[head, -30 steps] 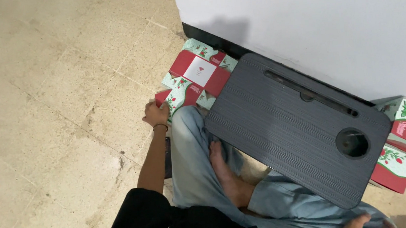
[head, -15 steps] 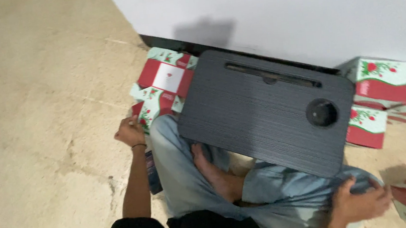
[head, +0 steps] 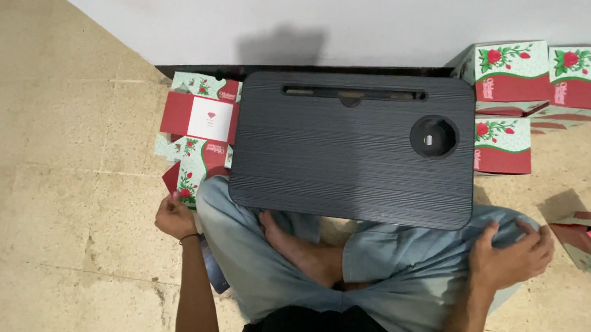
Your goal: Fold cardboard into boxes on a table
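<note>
Left hand (head: 174,216) sits at the floor beside the left knee, fingers curled against the edge of a flat red-and-green floral box (head: 193,176); whether it actually grips is hard to tell. Since half a second ago the view has swung left and squared up; the hand stays in place. The dark lap desk (head: 351,147) lies across the crossed legs, far edge near the wall. Right hand (head: 511,254) remains on the right knee, fingers spread, holding nothing. More floral boxes (head: 548,80) crowd the right; bare tile floor (head: 50,209) lies open left.
</note>
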